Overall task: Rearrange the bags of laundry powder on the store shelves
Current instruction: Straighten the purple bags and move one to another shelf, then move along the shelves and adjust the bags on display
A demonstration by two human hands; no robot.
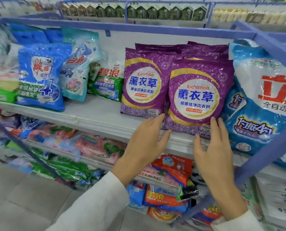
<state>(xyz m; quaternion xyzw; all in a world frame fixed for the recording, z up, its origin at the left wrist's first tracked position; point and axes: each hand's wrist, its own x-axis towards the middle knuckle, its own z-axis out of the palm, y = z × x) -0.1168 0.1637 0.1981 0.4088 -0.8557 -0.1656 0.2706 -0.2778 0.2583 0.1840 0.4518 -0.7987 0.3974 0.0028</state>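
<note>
the blue bag (40,77) stands far left on the shelf (89,117). the rear purple bag (144,84) stands mid-shelf. the left hand (145,140) and right hand (214,150), each grip open with straight fingers, touch the lower corners of the front purple bag (199,95) at the shelf's edge. best to push both corners evenly, sliding it back square.

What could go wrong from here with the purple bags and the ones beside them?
1. The front purple plastic bag of laundry powder sits with its bottom at the white shelf's front lip; the left hand and right hand are open, not gripping, so it might slide off.
2. The large blue-and-white plastic bag leans close against it and seems to overhang the lip; shifting the purple bag could tip it.
</note>
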